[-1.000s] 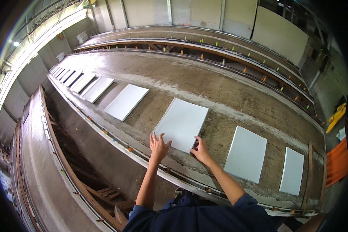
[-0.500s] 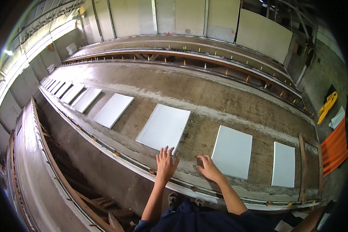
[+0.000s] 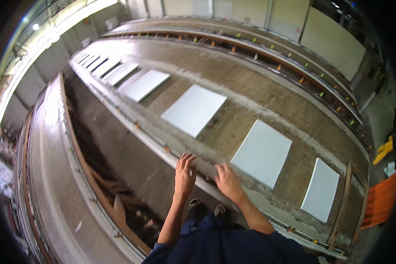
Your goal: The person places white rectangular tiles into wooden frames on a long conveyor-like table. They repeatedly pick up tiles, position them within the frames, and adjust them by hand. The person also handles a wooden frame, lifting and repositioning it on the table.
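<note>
My left hand (image 3: 185, 175) hovers over the near edge of a long table (image 3: 215, 141), fingers apart and empty. Close to its right, my right hand (image 3: 229, 181) has loosely bent fingers, with nothing visible in them. Flat white rectangular sheets lie in a spaced row along the tabletop. Nearest my right hand is a large white sheet (image 3: 262, 153), its lower left corner just beyond the fingers. Another white sheet (image 3: 195, 110) lies farther off, beyond my left hand. At the right end sits a narrower-looking white sheet (image 3: 320, 190). Neither hand appears to touch a sheet.
A wooden strip (image 3: 341, 206) crosses the table's right end. Orange cloth (image 3: 380, 201) hangs beyond it. To the left, past a dark gap, runs another long table (image 3: 53, 176). A farther table edge (image 3: 255, 53) carries small green and orange markers. My shoes (image 3: 219, 210) stand by the near rail.
The view has turned and shifted, so the table and sheets sit at a steeper slant. My hands have drawn back from the sheet ahead toward the table's near edge.
</note>
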Demonstrator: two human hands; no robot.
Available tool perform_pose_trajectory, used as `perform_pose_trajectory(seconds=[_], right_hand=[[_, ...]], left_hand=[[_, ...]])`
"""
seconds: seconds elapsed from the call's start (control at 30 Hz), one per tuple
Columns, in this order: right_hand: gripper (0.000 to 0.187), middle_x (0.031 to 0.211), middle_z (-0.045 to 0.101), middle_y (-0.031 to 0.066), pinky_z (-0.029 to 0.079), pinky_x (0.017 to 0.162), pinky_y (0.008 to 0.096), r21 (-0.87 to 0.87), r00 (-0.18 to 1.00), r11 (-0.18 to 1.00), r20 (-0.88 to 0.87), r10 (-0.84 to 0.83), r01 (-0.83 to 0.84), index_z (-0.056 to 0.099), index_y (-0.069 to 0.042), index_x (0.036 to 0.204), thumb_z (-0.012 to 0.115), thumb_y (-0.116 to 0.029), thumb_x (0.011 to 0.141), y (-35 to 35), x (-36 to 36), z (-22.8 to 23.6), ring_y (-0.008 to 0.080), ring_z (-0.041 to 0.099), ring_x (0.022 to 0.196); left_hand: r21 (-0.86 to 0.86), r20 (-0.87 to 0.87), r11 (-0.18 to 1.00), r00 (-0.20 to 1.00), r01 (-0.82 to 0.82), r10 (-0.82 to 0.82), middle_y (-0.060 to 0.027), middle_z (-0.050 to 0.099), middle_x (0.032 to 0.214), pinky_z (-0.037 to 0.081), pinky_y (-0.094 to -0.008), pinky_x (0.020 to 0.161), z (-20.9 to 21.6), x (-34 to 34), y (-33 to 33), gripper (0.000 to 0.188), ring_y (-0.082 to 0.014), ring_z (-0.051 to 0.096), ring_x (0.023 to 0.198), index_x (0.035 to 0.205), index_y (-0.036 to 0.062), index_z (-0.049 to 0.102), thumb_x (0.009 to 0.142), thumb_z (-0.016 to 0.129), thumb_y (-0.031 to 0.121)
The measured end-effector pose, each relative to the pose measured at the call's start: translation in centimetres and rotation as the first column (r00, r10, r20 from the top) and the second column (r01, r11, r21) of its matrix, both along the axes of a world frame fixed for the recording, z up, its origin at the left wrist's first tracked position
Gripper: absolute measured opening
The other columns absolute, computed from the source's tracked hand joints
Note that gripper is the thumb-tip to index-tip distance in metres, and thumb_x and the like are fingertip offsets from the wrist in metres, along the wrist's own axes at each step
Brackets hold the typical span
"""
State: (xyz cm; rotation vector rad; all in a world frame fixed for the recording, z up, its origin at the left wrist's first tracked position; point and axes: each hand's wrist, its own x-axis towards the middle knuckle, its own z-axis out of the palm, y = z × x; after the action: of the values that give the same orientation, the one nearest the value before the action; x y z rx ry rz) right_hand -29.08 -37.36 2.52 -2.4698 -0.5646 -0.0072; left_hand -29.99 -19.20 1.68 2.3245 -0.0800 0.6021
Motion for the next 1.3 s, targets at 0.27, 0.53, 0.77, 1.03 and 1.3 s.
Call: perform_pose_trajectory(seconds=[0.27, 0.53, 0.77, 1.03, 1.3], right_hand=[[0.022, 0.1, 0.058, 0.0163, 0.046, 0.079, 0.0404, 0.379, 0.986, 0.921, -0.097, 0.136, -0.089, 0.055, -0.004, 0.108, 0.054, -0.006, 0.086, 1.1, 0.4, -1.0, 0.0345, 0.057, 0.095], [0.027, 0.108, 0.056, 0.0186, 0.045, 0.085, 0.041, 0.197, 0.996, 0.978, -0.056, 0.076, -0.064, 0.053, -0.004, 0.115, 0.053, -0.013, 0.09, -0.1, -0.9, 2.0, 0.0367, 0.055, 0.1], [0.034, 0.119, 0.051, 0.0165, 0.04, 0.094, 0.04, -0.014, 0.998, 1.0, 0.063, 0.018, -0.017, 0.052, -0.003, 0.118, 0.054, -0.023, 0.091, -4.4, -2.5, 6.0, 0.0331, 0.047, 0.113], [0.034, 0.121, 0.049, 0.014, 0.038, 0.097, 0.0394, 0.061, 0.967, 0.966, -0.001, -0.254, 0.253, 0.053, -0.005, 0.119, 0.054, -0.024, 0.091, -16.2, -5.4, 8.3, 0.031, 0.046, 0.115], [0.03, 0.112, 0.054, 0.0166, 0.041, 0.091, 0.0413, 0.129, 0.769, 0.783, 0.148, -0.622, 0.608, 0.055, -0.001, 0.112, 0.057, -0.019, 0.088, -34.6, -14.4, 6.2, 0.0333, 0.05, 0.106]], left_hand=[[-0.102, -0.023, 0.984, 0.989, -0.147, 0.145, -0.0137, 0.051, 0.124, 0.034, -0.0462, 0.103, -1.8, -4.2, 3.8, 0.045, -0.0357, 0.041, 0.124, 0.122, 0.0064, 0.049, 0.078, 0.061, 0.0], [-0.156, -0.057, 0.983, 0.994, -0.101, 0.093, -0.0139, 0.047, 0.13, 0.029, -0.0476, 0.106, 0.0, -5.7, 3.1, 0.049, -0.0354, 0.036, 0.129, 0.125, 0.0071, 0.047, 0.079, 0.063, 0.007], [0.067, -0.115, 0.982, 0.979, 0.177, -0.169, -0.009, 0.042, 0.135, 0.019, -0.0565, 0.108, 3.0, -4.0, -1.3, 0.053, -0.0315, 0.027, 0.135, 0.128, 0.0143, 0.047, 0.081, 0.066, 0.03], [0.059, -0.072, 0.846, 0.848, 0.529, -0.525, -0.0117, 0.043, 0.134, 0.021, -0.0563, 0.107, 6.5, -0.7, -12.2, 0.051, -0.0325, 0.031, 0.133, 0.125, 0.0123, 0.048, 0.081, 0.067, 0.028], [-0.159, -0.096, 0.506, 0.497, 0.847, -0.862, -0.017, 0.053, 0.124, 0.038, -0.0406, 0.099, 6.7, -0.5, -30.7, 0.043, -0.0346, 0.048, 0.117, 0.121, 0.0059, 0.051, 0.082, 0.066, 0.016]])
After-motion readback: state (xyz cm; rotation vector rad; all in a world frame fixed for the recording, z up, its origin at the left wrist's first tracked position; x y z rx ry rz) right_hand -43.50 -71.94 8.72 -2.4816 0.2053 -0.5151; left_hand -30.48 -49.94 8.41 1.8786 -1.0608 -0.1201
